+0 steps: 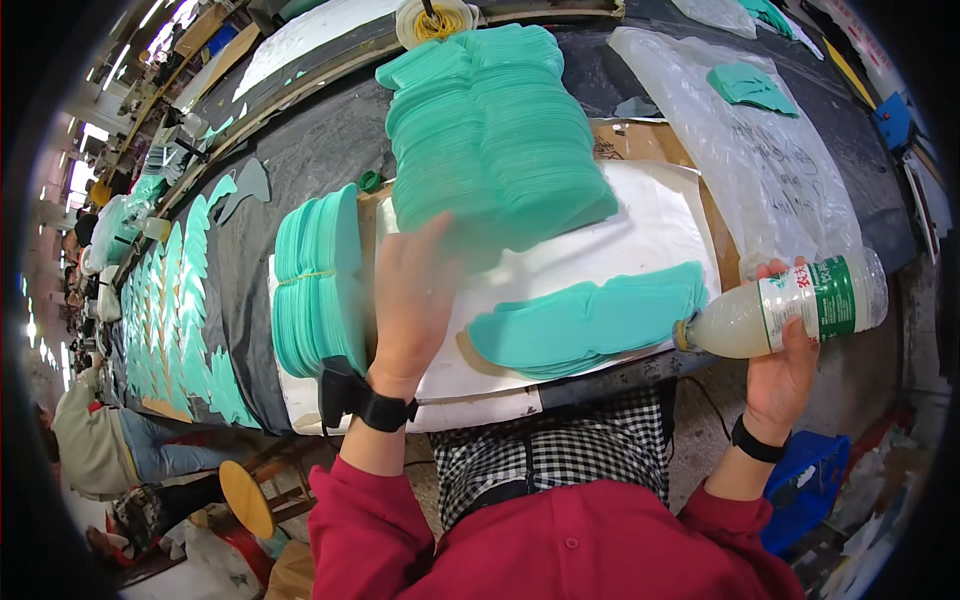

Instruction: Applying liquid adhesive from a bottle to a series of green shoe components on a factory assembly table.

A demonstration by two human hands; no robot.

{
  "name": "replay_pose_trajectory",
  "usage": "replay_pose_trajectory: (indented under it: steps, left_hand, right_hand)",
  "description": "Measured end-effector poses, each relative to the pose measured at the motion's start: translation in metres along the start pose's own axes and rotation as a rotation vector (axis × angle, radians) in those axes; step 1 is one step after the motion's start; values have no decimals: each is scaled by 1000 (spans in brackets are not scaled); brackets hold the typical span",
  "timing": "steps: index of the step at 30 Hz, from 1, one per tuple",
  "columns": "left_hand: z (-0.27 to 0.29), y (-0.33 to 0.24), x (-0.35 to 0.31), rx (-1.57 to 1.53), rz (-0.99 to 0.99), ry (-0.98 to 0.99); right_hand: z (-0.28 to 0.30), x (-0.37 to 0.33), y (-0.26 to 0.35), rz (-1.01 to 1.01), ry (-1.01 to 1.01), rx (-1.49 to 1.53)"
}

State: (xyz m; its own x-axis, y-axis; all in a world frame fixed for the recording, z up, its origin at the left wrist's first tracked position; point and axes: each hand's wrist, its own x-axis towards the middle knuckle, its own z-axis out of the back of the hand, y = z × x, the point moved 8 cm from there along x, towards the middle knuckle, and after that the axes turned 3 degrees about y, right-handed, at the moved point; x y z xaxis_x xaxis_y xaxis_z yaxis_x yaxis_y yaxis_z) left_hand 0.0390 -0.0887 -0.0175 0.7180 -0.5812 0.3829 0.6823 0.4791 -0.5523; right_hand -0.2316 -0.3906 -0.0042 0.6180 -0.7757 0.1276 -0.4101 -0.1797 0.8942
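My right hand (783, 380) is wrapped around a plastic bottle (733, 323) of cloudy liquid with a green and white label. The bottle lies tilted almost level, its narrow neck pointing left at the end of a fanned pile of teal shoe-insole-shaped sheets (590, 318). My left hand (412, 295) is smeared by motion at the near left edge of a tall double stack of teal sheets (490, 130). Its fingers are too blurred to read, and the stack's near edge is blurred too. Left of that hand stands a banded bundle of teal sheets (315, 285).
White paper (660, 210) covers the work surface. At the right lies a clear plastic bag (770, 170) with teal pieces on it. A roll of yellow string (436, 22) sits at the back. Cut teal pieces (180, 310) spread at far left, near another person (95, 440).
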Motion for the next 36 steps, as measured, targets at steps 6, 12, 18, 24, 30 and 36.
replay_pose_trajectory:
  steps: [6, 12, 18, 24, 30, 36]
  left_hand:
    - [-21, 10, 2, -350, 184, 277]
    - [-26, -5, 6, 105, -123, 239]
    - [-10, -19, -1, 290, -184, 84]
    - [-5, 9, -27, 184, -16, 222]
    - [29, 13, -49, 185, 48, 84]
    - [32, 3, -85, -1, 159, 144]
  right_hand:
    - [-46, 11, -7, -3, 45, 12]
    - [-123, 30, -20, 122, 293, -216]
    - [-164, 30, -71, 67, 419, -294]
    - [-203, 18, -104, -19, 478, -182]
    - [-230, 14, -115, 9, 694, -357]
    - [-208, 24, -94, 16, 605, -552]
